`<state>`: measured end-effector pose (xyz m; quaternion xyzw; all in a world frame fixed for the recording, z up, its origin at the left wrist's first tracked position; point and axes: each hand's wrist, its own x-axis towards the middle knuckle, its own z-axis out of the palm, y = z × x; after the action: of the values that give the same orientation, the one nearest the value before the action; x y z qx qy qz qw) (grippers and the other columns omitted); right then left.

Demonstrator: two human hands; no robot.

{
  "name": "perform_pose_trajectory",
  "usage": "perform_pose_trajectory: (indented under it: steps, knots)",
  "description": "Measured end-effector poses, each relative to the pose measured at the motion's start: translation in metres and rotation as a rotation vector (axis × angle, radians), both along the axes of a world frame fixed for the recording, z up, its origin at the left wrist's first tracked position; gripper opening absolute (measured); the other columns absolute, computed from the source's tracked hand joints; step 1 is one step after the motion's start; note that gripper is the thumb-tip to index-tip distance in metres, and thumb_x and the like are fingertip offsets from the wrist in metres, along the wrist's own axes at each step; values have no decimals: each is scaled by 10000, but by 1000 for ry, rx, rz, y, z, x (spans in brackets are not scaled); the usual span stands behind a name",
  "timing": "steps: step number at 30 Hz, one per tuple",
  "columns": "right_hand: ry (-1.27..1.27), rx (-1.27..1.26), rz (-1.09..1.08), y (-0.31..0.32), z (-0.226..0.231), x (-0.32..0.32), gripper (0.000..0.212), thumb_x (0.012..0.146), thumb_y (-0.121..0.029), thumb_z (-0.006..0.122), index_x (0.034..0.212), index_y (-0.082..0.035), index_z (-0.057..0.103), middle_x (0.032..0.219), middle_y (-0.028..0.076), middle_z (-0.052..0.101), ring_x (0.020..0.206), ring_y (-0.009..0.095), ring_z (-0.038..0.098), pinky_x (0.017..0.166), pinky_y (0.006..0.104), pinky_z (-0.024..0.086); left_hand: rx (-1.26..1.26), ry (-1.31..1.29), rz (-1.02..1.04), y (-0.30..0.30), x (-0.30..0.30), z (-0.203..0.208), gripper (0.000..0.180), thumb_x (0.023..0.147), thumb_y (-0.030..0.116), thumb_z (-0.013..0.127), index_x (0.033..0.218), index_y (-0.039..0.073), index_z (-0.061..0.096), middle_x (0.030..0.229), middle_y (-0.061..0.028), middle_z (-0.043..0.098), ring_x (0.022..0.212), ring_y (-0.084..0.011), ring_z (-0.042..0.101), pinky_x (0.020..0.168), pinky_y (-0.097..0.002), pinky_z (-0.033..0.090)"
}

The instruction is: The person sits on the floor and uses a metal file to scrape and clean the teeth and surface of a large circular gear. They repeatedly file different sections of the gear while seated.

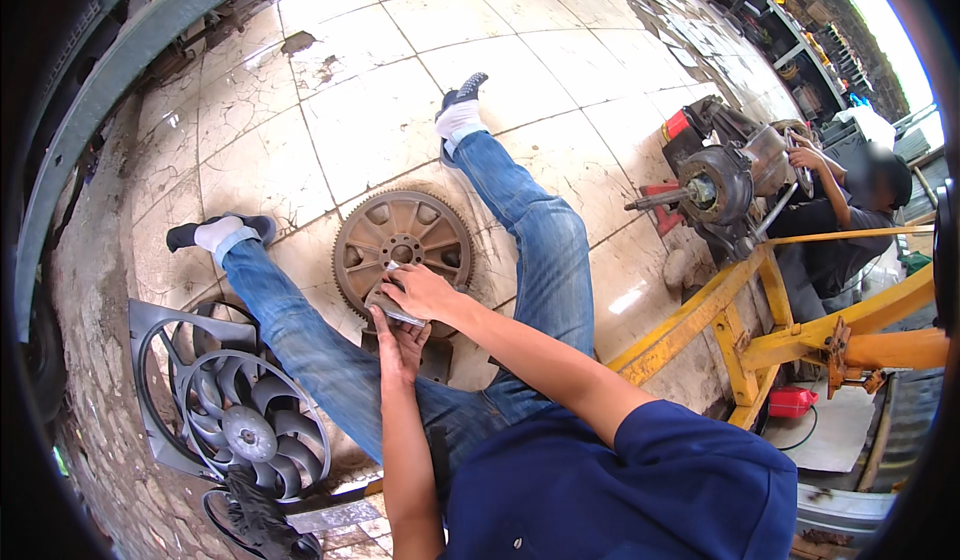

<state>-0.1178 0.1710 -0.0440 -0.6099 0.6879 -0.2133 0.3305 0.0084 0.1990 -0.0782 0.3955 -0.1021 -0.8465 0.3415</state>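
I sit on the tiled floor with a large toothed flywheel (362, 230) lying flat between my legs. Over its near edge, both hands grip a small flat grey-brown piece (403, 314), too covered to tell its kind. My left hand (402, 345) supports it from below, fingers pointing up against it. From above, my right hand (422, 293) presses on it with bent fingers. Part of the flywheel's near rim is hidden behind my hands. A dark block-like thing (436, 360) lies on the floor between my thighs.
A cooling fan (250, 434) in its shroud lies left of my leg. On the right are a yellow steel frame (690, 325) and a gearbox-like assembly (716, 182), where another person (835, 210) works. A grey metal beam (130, 60) curves along the left.
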Motion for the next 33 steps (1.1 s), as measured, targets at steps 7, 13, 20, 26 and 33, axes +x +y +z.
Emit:
perform_pose_trajectory:
  steps: [7,13,20,26,33]
  knots:
    - [-1,-4,-51,-3,-2,-7,390,912,-351,436,1080,-42,605,1044,192,612,987,354,570,862,416,450,-73,19,-27,6,-1,-10,524,867,495,549,1214,112,465,1091,-51,568,991,-180,558,865,-352,462]
    - [-48,49,-84,-7,5,-12,369,901,-327,438,1031,-36,623,989,196,628,944,358,589,835,434,460,-124,-20,13,7,-6,-2,410,903,377,550,1160,62,491,1059,-70,605,979,-206,597,848,-355,480]
    - [-49,7,-95,-7,2,-14,366,889,-337,454,1021,-44,629,940,206,638,912,364,601,811,440,467,-170,-154,-61,7,-8,1,480,895,446,536,1135,32,497,1037,-76,614,946,-212,615,780,-341,481]
    - [-39,20,-102,-9,0,-14,368,888,-345,456,1030,-53,629,935,211,638,908,370,602,805,442,469,-142,-177,-98,7,-11,6,520,896,488,506,1130,24,503,1036,-72,608,958,-206,606,793,-343,472]
    - [-29,32,-106,-8,4,-14,371,890,-354,455,1030,-59,631,951,205,638,922,366,600,811,440,468,-82,-125,-95,6,-10,9,515,889,486,521,1134,34,505,1027,-71,606,948,-211,603,810,-351,466]
